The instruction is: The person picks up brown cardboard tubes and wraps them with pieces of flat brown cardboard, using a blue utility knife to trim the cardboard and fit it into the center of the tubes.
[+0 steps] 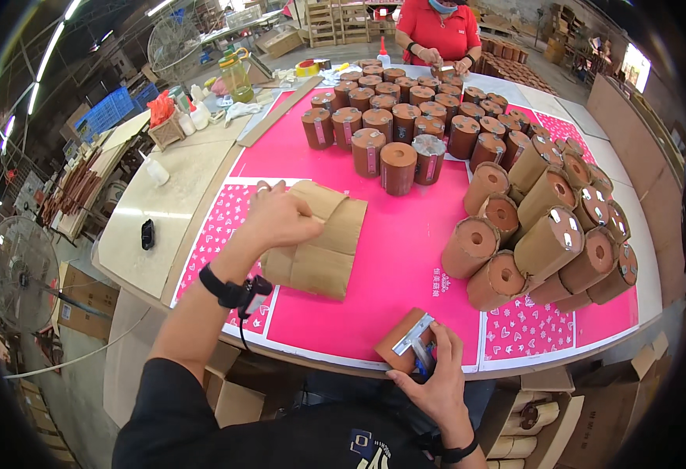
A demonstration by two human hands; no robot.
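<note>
We judge the step in hand to be parting one sheet from the brown paper sheets (331,270) while a brown cylinder (396,332) waits by the bench's (390,258) near edge. Our left hand (284,219) is over the sheets, toward the bench's left edge, its fingers drawn narrow; we cannot tell whether they have a paper edge between them. Our right hand (437,374) has its fingers closed on a silver-and-blue tool (421,353) set against the cylinder; whether they grip the cylinder too, we cannot tell. Paper-covered cylinders (548,244) are piled toward the right edge, bare ones (377,121) stand toward the far edge. The next move, we think, calls for a light pinch on a single layer, with the cylinder kept from rolling off.
</note>
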